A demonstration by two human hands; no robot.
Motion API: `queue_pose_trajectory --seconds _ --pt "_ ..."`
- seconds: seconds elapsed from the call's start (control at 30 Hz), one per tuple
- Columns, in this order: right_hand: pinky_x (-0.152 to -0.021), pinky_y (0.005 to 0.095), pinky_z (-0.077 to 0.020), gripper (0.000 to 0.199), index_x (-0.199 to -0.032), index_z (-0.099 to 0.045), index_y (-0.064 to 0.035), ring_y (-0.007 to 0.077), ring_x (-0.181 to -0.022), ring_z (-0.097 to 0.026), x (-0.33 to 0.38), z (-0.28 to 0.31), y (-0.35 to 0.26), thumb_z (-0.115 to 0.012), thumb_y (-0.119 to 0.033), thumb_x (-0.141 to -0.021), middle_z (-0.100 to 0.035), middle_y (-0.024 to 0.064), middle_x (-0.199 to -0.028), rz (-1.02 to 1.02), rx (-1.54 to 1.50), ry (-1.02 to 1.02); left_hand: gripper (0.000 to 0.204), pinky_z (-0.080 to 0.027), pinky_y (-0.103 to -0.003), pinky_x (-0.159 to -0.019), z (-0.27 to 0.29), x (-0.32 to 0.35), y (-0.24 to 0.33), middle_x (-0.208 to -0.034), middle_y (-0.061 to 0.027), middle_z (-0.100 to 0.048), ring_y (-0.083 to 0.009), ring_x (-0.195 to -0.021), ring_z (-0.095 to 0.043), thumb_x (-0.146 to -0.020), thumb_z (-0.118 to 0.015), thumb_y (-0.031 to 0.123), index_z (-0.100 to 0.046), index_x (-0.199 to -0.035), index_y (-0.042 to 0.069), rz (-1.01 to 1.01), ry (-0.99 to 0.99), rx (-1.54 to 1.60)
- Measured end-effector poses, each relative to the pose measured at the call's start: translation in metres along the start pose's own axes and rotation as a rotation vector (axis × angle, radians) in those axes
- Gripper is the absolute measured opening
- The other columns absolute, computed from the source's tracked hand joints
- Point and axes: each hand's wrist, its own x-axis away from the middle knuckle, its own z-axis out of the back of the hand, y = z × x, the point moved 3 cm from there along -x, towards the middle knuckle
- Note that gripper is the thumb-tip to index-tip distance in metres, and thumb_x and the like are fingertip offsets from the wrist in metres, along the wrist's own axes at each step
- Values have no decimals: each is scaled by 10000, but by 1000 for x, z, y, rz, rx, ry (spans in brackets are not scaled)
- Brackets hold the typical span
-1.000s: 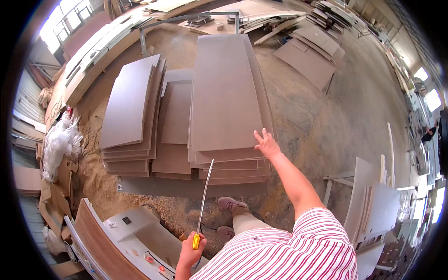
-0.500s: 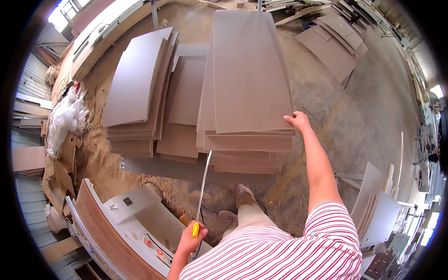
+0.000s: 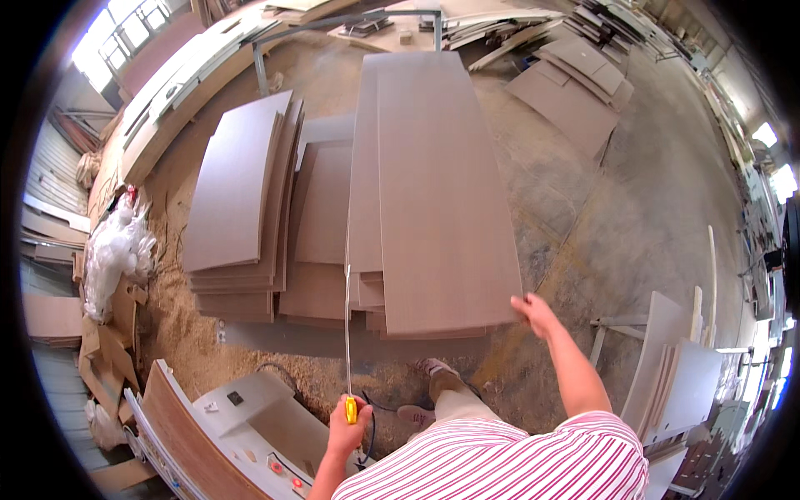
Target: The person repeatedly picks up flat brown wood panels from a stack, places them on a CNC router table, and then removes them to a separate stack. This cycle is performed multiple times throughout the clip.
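Sawdust-strewn floor (image 3: 171, 333); right hand (image 3: 540, 316) gripping flat rectangular panel (image 3: 443, 200).

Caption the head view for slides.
Left hand holding yellow tape measure, right hand grasping the top board at its corner.

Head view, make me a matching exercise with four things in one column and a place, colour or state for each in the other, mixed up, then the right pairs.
Things:
1. Tape measure
2. Right hand
3. Plastic sheeting
4. Shirt

Places, colours, states:
A. At the near right corner of the top board
B. Pinkish-red and white stripes
C. Whitish, bunched up toward the picture's left
D. In the left hand, blade drawn out

Pairs: 1-D, 2-A, 3-C, 4-B.
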Motion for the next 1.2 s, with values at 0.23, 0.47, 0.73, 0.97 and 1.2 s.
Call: queue_pose_trajectory --seconds 0.23,0.47,0.73,0.97,1.2 --pt "-712 264 -457 464 -1149 -652 -46 97 -875 -582 123 -10 3 -786 -333 -810 -654 3 -1016 38 32 -36 191 -461 -289 -625 -16 2 55 -705 -59 -546 -161 -643 -538 -867 -717 118 -541 -883 47 -253 -78 -1" --pt "-510 383 -492 412 -807 -677 44 194 -552 -626 250 -87 -119 -758 -356 -752 -642 136 -632 471 388 127 425 -482 -326 -816 -51 33 157 -1059 -110 -573 -213 -993 -575 -785 -823 134 -463 -1006 90 -920 -283 -55" --pt "-822 451 -491 550 -1131 -614 3 338 -983 -650 181 -220 -113 -438 -502 -999 -667 225 -1073 601 384 -111 462 -442 -344 -923 -25 51 137 -1126 -91 -538 -185 -1023 -546 -746 -781 40 -429 -1043 82 -696 350 314" --pt "-937 385 -467 755 -1343 -528 -92 285 -1159 -576 43 -326 33 -426 -710 -919 -610 89 -1258 -226 -274 -468 511 -443 -282 -860 40 48 106 -1008 -8 -505 -112 -939 -508 -713 -778 1 -458 -1096 110 -396 518 555" --pt "-1013 365 -442 747 -1399 -475 -109 183 -1217 -542 18 -333 -45 -456 -683 -921 -572 71 -1341 -141 -743 -798 630 -406 -318 -995 93 96 94 -1110 -14 -501 -166 -1066 -507 -678 -742 -1 -447 -1219 129 -348 631 535"
